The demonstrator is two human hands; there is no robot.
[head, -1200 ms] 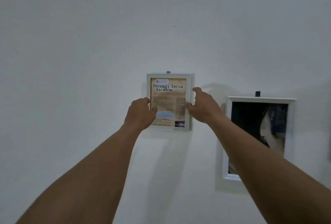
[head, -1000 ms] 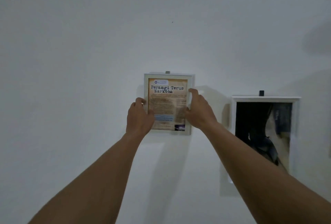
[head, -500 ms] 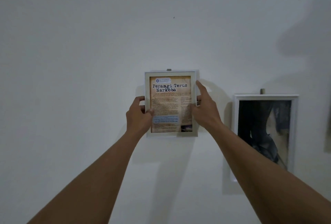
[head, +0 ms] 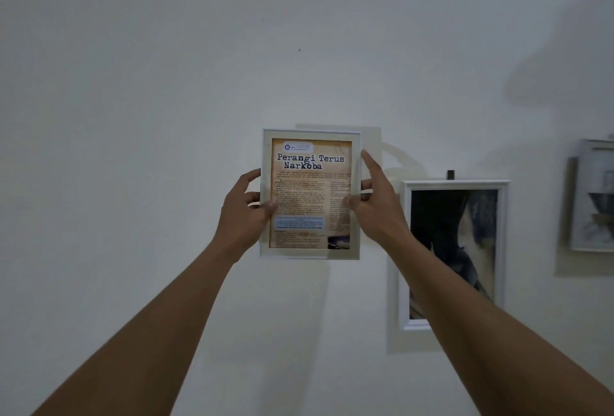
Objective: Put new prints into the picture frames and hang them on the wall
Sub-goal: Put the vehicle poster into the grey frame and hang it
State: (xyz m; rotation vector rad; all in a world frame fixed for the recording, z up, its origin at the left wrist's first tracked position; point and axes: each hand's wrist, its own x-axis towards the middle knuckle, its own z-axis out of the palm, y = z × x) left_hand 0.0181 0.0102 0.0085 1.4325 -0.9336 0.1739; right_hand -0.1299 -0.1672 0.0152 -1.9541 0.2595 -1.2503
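Note:
A small white picture frame (head: 310, 254) holds an orange-brown print headed "Perangi Terus Narkoba". I grip it upright in front of the white wall, and its shadow falls on the wall behind and to the right. My left hand (head: 241, 216) clasps the frame's left edge, thumb on the front. My right hand (head: 377, 203) clasps the right edge, thumb on the front and forefinger pointing up along the side. The hook seen above the frame is now hidden.
A larger white frame (head: 503, 249) with a dark print hangs on the wall to the right from a small dark hook (head: 450, 174). A third frame (head: 594, 196) hangs at the far right edge. A tiny dark speck (head: 299, 49) marks the wall above.
The small frame has come off the wall toward me and looks bigger. Both hands shifted from touching its front to gripping its sides. The hook above it is no longer visible.

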